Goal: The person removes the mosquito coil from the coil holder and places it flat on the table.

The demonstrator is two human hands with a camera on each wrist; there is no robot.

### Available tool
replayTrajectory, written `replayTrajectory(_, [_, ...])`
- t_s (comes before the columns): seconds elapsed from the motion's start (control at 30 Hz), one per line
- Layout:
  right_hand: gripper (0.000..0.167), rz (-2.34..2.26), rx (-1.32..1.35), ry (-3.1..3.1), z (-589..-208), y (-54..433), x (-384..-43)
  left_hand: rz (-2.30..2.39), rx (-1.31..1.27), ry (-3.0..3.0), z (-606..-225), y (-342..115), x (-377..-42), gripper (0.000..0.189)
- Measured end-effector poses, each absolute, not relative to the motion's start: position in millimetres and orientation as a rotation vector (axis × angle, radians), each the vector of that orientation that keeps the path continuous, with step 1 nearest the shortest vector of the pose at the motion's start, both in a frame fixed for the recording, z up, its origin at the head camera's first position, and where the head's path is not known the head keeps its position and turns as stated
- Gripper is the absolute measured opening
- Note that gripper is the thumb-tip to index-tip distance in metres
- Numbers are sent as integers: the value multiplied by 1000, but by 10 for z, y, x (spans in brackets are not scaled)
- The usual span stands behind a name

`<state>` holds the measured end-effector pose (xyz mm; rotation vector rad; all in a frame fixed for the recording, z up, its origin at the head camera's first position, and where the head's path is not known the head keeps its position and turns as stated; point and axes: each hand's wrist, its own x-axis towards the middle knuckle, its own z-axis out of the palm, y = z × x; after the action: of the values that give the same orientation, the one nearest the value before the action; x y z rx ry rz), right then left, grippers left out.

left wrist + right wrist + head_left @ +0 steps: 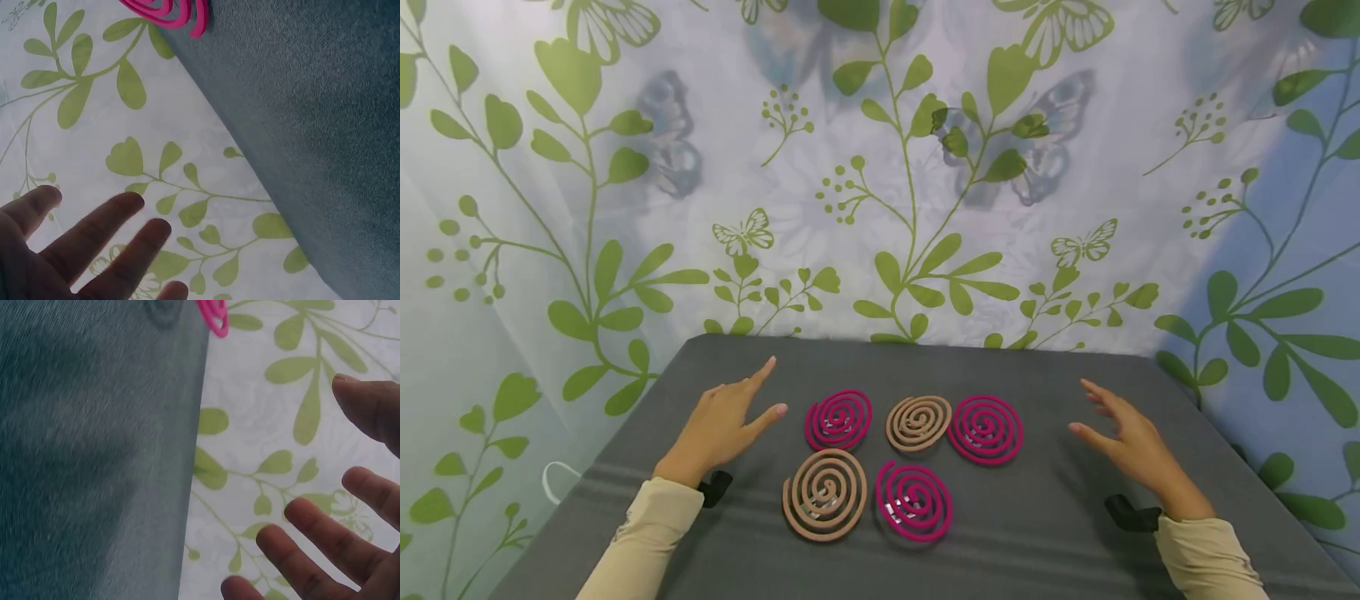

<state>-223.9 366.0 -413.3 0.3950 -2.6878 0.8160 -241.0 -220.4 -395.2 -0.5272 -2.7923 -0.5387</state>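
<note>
Both hands hover over the grey table, fingers spread and holding nothing. My left hand [721, 429] is left of a cluster of mosquito coils, nearest the back-left pink coil [840, 421]. To the cluster's right is my right hand [1133, 443], nearest the right-hand pink coil [985, 430]. Between these two lies a tan coil [919, 422]. In front are a larger-looking tan coil [825, 490] and a third pink coil [914, 502]. Shiny metallic pieces show through the spirals. Each wrist view catches only a bit of pink coil [181, 14] at its top edge.
The grey tabletop [1022, 533] ends at a back edge against a hanging curtain [820, 250] printed with green leaves and butterflies. A white loop [553, 483] hangs beside the table's left edge. Dark wrist devices [1131, 514] sit under both wrists.
</note>
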Motion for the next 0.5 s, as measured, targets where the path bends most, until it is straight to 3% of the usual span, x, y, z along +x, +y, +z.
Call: replayTrajectory(0.5, [64,1129,658,-2587,-4041,3431,-2191,-1005,-829,-2708,-3870,-2001,-2229,70])
